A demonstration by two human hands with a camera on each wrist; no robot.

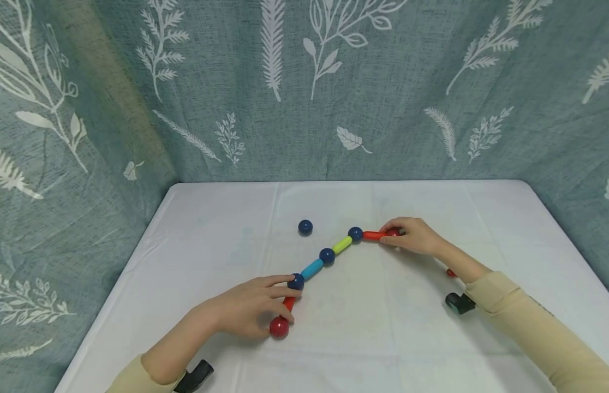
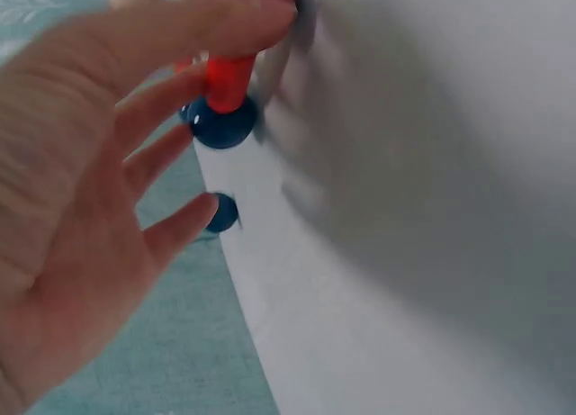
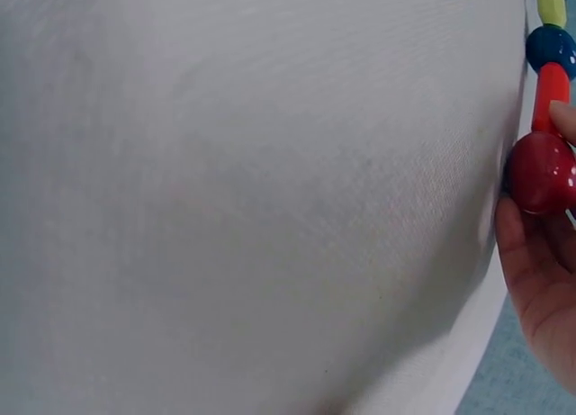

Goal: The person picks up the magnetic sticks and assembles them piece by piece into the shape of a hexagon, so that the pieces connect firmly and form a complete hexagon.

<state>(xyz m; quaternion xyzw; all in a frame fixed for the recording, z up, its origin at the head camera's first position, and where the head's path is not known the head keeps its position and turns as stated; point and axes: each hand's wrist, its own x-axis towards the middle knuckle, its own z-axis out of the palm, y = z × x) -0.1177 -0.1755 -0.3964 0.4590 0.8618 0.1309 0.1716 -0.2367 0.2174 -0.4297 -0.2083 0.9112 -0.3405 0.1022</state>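
Note:
A bent chain of toy balls and rods lies on the white-covered table. It has several dark blue balls, a light blue rod and a yellow-green rod, with a red rod and red ball at each end. My left hand holds the near end, thumb by the red ball, fingers reaching over the red rod to the blue ball. At the far end, my right hand grips the other red ball, a fingertip on its red rod.
A loose dark blue ball sits behind the chain. Beside the right forearm is a small red piece, partly hidden. Black wrist devices show at both sleeves. A leaf-patterned green curtain hangs behind the table's back edge.

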